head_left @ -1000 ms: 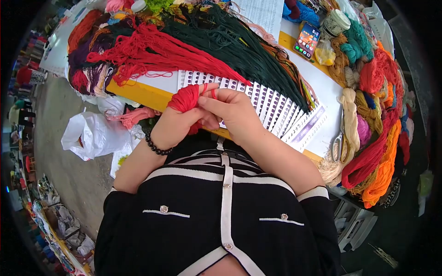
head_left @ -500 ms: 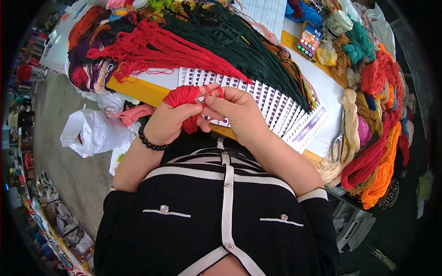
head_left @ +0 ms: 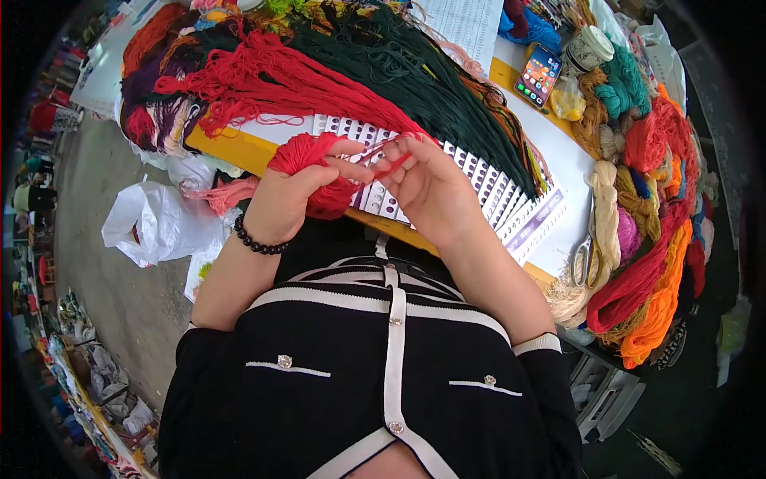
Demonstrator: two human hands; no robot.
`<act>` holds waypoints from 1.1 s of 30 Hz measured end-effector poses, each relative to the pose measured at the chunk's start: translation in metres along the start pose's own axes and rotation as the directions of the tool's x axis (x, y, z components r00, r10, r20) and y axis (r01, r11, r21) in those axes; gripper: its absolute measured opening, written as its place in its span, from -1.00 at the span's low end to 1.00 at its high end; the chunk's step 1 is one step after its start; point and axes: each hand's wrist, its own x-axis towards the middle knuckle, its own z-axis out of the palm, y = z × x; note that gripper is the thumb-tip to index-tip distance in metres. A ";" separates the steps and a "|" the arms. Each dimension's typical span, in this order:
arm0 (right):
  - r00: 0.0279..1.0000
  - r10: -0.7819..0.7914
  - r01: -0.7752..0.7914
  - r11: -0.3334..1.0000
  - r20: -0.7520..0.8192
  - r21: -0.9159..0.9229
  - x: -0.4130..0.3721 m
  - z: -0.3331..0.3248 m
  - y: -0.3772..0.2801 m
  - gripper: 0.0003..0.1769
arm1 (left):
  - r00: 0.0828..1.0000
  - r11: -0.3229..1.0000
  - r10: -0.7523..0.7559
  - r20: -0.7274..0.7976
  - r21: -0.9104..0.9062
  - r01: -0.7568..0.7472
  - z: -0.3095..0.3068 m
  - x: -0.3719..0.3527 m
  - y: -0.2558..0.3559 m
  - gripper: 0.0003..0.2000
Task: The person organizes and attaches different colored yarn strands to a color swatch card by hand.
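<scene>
My left hand point(head_left: 299, 188), with a black bead bracelet at the wrist, is closed on a bundle of red yarn point(head_left: 302, 153) near the table's front edge. Some of the bundle hangs below the fingers. Red strands stretch from it to my right hand point(head_left: 419, 180), whose curled fingers hold them with the palm turned up. Behind both hands lie long loose red threads point(head_left: 279, 76) and dark green threads point(head_left: 391, 68). White cards with rows of purple dots point(head_left: 479, 180) are spread partly under the threads and my right hand.
To the right are a phone point(head_left: 538, 76), a white cup point(head_left: 589, 48), scissors point(head_left: 583, 254) and many coloured skeins, among them an orange one point(head_left: 658, 291). A white plastic bag point(head_left: 155, 223) is left of the yellow table edge point(head_left: 231, 152).
My hands have moved apart, the left one leftward and the right one rightward and turned palm up. Red strands now stretch between them.
</scene>
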 end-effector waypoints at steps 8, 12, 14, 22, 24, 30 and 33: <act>0.990 0.083 -0.029 0.915 0.116 -0.404 -0.018 0.018 0.002 -0.89 | 0.990 0.968 -0.139 0.028 0.213 0.130 0.019 -0.001 0.004 -0.65; 0.982 0.140 -0.084 0.924 0.128 -0.372 -0.008 0.002 0.015 -0.91 | 0.976 0.843 0.215 0.040 0.497 -0.206 0.019 0.003 -0.023 -0.61; 0.980 0.129 -0.067 0.930 0.149 -0.362 -0.011 0.006 0.009 -0.91 | 0.998 0.942 0.068 -0.003 0.331 -0.063 0.024 0.001 -0.015 -0.62; 0.987 0.099 -0.056 0.950 0.125 -0.309 -0.016 0.006 0.003 -0.89 | 0.986 0.978 -0.160 0.048 0.146 0.151 0.006 -0.005 0.003 -0.69; 0.981 0.114 -0.070 0.962 0.156 -0.262 -0.019 0.007 0.000 -0.87 | 0.982 0.981 -0.187 0.017 0.049 0.186 0.012 -0.007 0.006 -0.69; 0.990 0.104 -0.076 0.961 0.092 -0.266 -0.018 0.007 0.001 -0.87 | 0.983 0.983 -0.182 0.019 0.008 0.182 0.011 -0.008 0.007 -0.65; 0.986 0.105 -0.070 0.966 0.131 -0.250 -0.017 0.004 0.001 -0.85 | 0.982 0.966 -0.186 -0.024 0.176 0.187 0.016 -0.007 0.010 -0.62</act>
